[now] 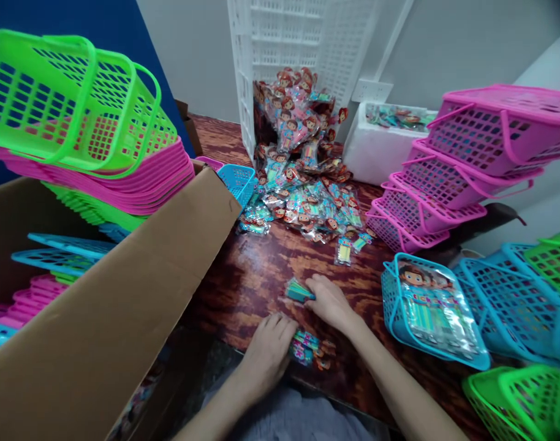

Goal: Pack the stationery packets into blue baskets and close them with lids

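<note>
Near the front edge of the wooden table, my left hand is closed on a small bunch of packets printed with cartoon figures; the ends with brown-haired heads stick out to its right. Slightly farther back, my right hand grips a clear packet with green and yellow stripes, its striped end pointing left. The fingertips are partly hidden. Beyond both hands lies a large heap of similar packets, with two loose ones at its near edge.
A white crate lies tipped behind the heap, beside a white foam box. At left, a cardboard box holds stacked baskets. Pink baskets are piled at right, and a blue basket holds packets.
</note>
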Demonstrator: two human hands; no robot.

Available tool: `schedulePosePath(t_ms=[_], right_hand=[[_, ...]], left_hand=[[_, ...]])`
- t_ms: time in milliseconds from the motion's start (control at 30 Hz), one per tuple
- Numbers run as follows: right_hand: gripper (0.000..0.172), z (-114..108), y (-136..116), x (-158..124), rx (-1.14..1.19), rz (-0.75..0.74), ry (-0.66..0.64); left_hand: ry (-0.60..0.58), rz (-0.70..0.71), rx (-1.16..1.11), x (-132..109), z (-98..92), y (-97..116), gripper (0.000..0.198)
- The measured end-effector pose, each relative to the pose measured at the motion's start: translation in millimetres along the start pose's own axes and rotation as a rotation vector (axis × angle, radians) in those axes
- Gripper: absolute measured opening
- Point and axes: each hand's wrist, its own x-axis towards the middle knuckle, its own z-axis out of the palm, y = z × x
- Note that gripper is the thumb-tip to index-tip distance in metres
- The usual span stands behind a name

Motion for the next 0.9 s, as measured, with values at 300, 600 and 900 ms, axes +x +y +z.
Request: schedulePosePath(t_ms=[300,600,900], right_hand=[[0.004,6.8,8.8,-48.2,0.424,-0.015,0.025],[0.023,9.2,-1.0,-63.3,0.336,-0.053,0.048],[0.025,-6.0,22.7,-33.6,0.366,-0.016,-0.008]], left_hand=[[0.129,0.074,0.044,14.3,1.4,5.4,0.053],[0.199,0.109,0.248,24.7,-10.3,3.0,0.096],[-0.084,0.171,0.269,48.7,-27.2,-2.5,0.044]])
